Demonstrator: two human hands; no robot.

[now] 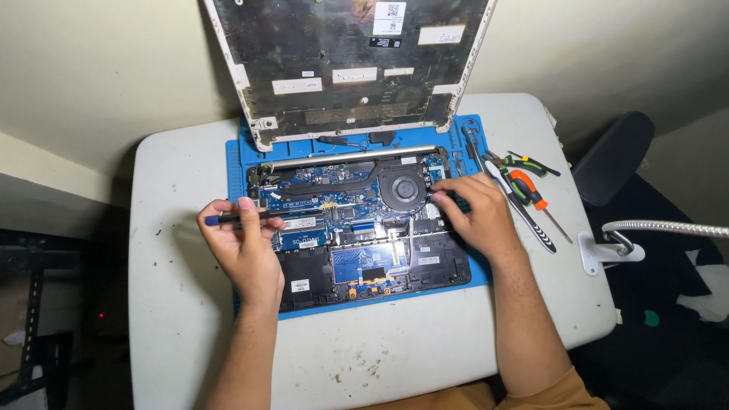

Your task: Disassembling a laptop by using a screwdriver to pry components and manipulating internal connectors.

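Head view: looks straight down on an opened dark laptop chassis with its blue-green circuit board exposed [357,228], lying on a blue rubber work mat [237,163] on a scuffed white table [175,304].
Left hand: the left hand [243,243] pinches a slim dark rod-shaped tool with a blue end [250,216] between thumb and fingers, the other fingers curled beneath it.
Tool axis: the tool lies nearly level, running left to right, blue end out past the knuckles at the left, working end over the board's left part.
Right hand: the right hand [478,216] rests on the chassis's right edge, fingers bent and tips pressed down beside the round black cooling fan [402,187]; whether it pinches anything small I cannot tell.
Key relation: the board lies between the two hands, its long axis left to right, parallel to the tool; the fan sits just beside the right fingertips and well apart from the left hand.
Nearer hand: right for the fan corner, left for the board's left half.
Lid: a white-edged laptop bottom cover, dark inside [349,61], leans upright against the wall behind the mat.
Spare tools: orange-handled screwdriver [531,193] and green-handled pliers [528,163] lie right of the mat, near the right hand but untouched.
Edge: a grey flexible lamp neck on a white base [607,247] is at the table's right rim.
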